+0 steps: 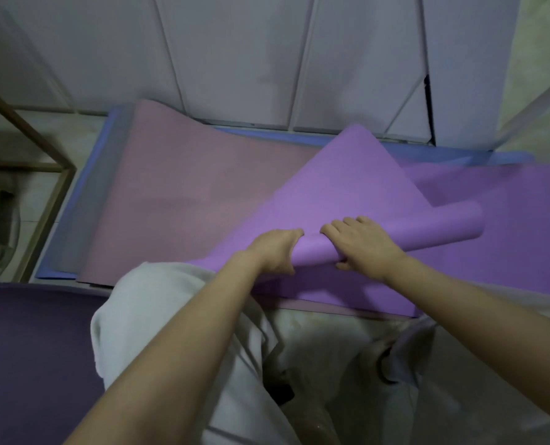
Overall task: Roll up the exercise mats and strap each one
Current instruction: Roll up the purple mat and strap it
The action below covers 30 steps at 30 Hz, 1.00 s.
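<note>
The purple mat (pixel 347 187) was laid across the pink mat (pixel 177 194) and the blue mat (pixel 427 152), with its near end turned over into a loose first fold. That fold was gripped by the left hand (pixel 275 252), fingers curled over the top and thumb tucked beneath, and by the right hand (pixel 365 245) just beside it in the same hold, probably so that the core could be started tight and square. One corner was raised skew toward the panelled wall (pixel 235 59), so the edges were judged not yet aligned. Open mat was left to the right for rolling; a wooden frame (pixel 58 203) and a dark mat (pixel 33 348) bounded the left.
</note>
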Available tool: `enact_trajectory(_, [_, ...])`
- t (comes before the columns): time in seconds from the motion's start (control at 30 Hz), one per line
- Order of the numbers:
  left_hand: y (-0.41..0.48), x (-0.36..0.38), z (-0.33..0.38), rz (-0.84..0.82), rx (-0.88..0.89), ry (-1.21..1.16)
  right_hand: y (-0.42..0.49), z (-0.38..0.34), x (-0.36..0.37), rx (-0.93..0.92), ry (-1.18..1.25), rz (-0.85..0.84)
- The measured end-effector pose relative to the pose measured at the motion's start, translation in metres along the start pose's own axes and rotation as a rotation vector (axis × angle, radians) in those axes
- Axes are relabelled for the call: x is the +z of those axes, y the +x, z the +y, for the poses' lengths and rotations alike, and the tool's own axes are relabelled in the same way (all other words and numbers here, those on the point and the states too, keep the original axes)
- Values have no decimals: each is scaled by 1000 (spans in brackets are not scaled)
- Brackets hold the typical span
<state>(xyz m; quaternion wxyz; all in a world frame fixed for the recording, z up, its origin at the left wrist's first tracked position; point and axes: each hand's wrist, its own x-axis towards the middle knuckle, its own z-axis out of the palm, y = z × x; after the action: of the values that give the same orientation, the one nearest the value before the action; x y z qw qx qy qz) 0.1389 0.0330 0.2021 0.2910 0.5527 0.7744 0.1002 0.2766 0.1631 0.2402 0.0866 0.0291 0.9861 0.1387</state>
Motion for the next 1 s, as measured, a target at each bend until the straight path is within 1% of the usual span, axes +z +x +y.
enact_trajectory(0.03, [0,-4,-1,-60,21,-30,-5,-4,4,9,-3,33])
enact_trajectory(0.13, [2,-6,-2,-212,24,-50,-12,-14,11,40,2,-1])
enact_trajectory(0.2, [3,-2,-2,-214,8,-42,-10,-16,17,69,34,-75])
enact_trajectory(0.27, [1,6,-2,-127,-23,-1,-2,-14,13,80,61,-102])
enact_trajectory(0.37, [-5,19,2,85,-93,158,11,-9,0,86,59,-156])
enact_trajectory(0.47, [-8,29,7,256,-131,274,23,-2,-8,107,157,-332])
enact_trajectory(0.53, [-9,33,9,353,-121,337,29,4,-14,116,209,-382])
enact_trajectory(0.6, [-10,30,11,398,-102,346,34,9,-18,112,263,-438])
enact_trajectory(0.67, [-8,27,12,330,-98,291,37,11,-23,116,299,-511])
enact_trajectory(0.73, [-6,26,11,223,-98,245,36,10,-24,119,338,-582])
enact_trajectory(0.8, [-3,24,10,132,-91,215,31,6,-23,124,319,-602])
enact_trajectory(0.87, [-1,22,10,64,-62,174,22,2,-17,120,200,-520])
enact_trajectory(0.93, [1,17,7,-6,-29,101,10,-8,-11,85,84,-390])
enact_trajectory(0.97, [1,14,6,-41,-11,67,5,-12,-9,69,50,-315])
enact_trajectory(1.0, [2,12,6,-85,6,40,0,-17,-8,58,32,-285])
